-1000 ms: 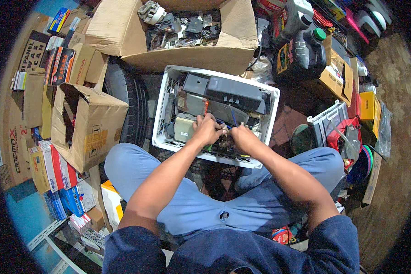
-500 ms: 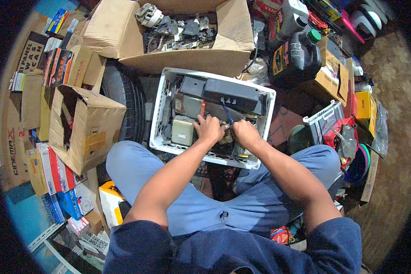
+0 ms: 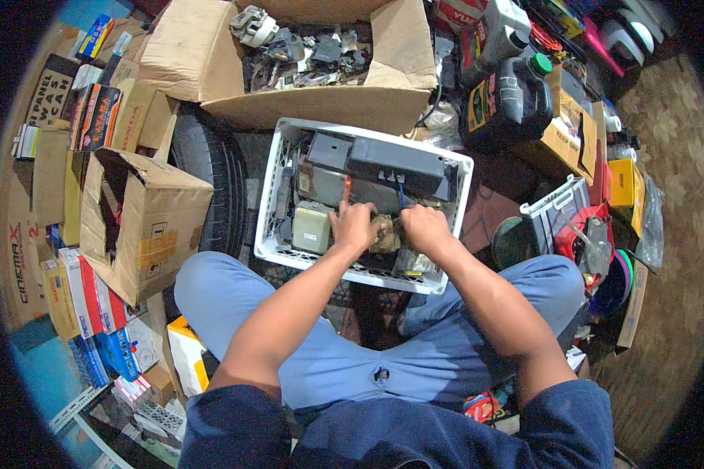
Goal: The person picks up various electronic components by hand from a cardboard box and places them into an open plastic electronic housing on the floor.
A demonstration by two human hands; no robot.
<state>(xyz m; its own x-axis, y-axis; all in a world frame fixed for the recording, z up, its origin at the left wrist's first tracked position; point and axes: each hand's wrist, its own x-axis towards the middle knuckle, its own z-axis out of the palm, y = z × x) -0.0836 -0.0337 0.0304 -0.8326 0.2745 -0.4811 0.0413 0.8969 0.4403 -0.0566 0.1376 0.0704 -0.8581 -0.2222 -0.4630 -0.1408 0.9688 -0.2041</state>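
Note:
A white plastic crate in front of me holds dark grey housings, a pale beige box, an orange strip and a grimy brown part. My left hand is inside, fingers curled between the beige box and the brown part; what its fingertips grip is hidden. My right hand is closed beside the brown part, at the lower end of a thin blue wire or strip that runs up to the dark housing.
An open cardboard box of small parts lies beyond the crate. A tyre and another carton are on the left. On the right are oil jugs, stacked boxes and a grey bin. My crossed legs border the crate.
Both hands have shifted slightly within the crate. The blue strip now stands more upright, and more of the brown part shows between my hands.

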